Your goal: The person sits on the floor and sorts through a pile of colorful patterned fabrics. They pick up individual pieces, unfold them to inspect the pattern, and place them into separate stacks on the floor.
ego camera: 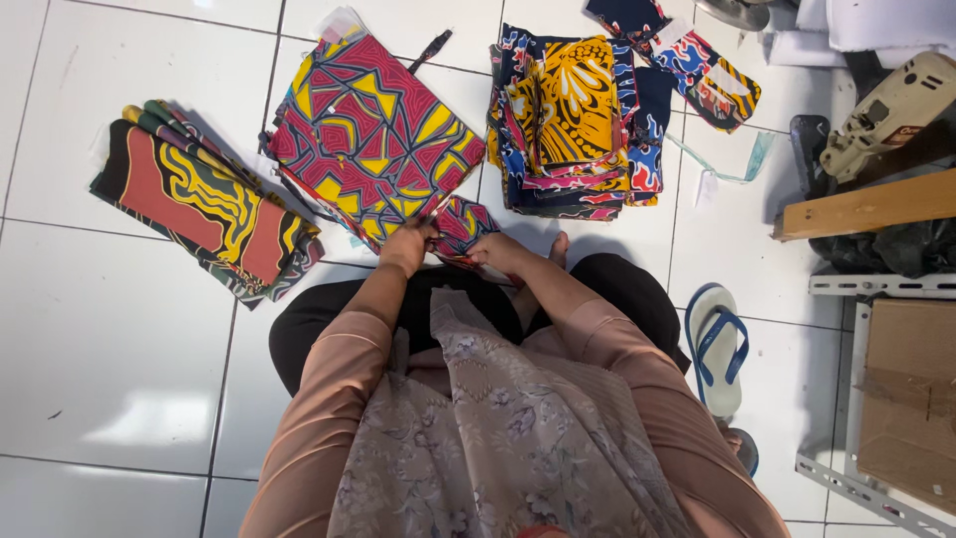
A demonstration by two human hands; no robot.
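I sit on a white tiled floor. My left hand (406,245) and my right hand (495,249) both grip a small piece of red, yellow and blue patterned cloth (462,223) in front of my knees. The piece lies at the near corner of a stack of the same red and yellow patterned cloth (370,134), and my left hand touches that stack's edge. Part of the small piece is hidden under my fingers.
A folded black, red and yellow cloth stack (204,199) lies to the left. A yellow and blue patterned stack (570,125) lies ahead right, with another cloth piece (697,70) beyond. A blue sandal (719,344), a wooden plank (866,204), a power tool (891,110) and a cardboard box (911,399) crowd the right.
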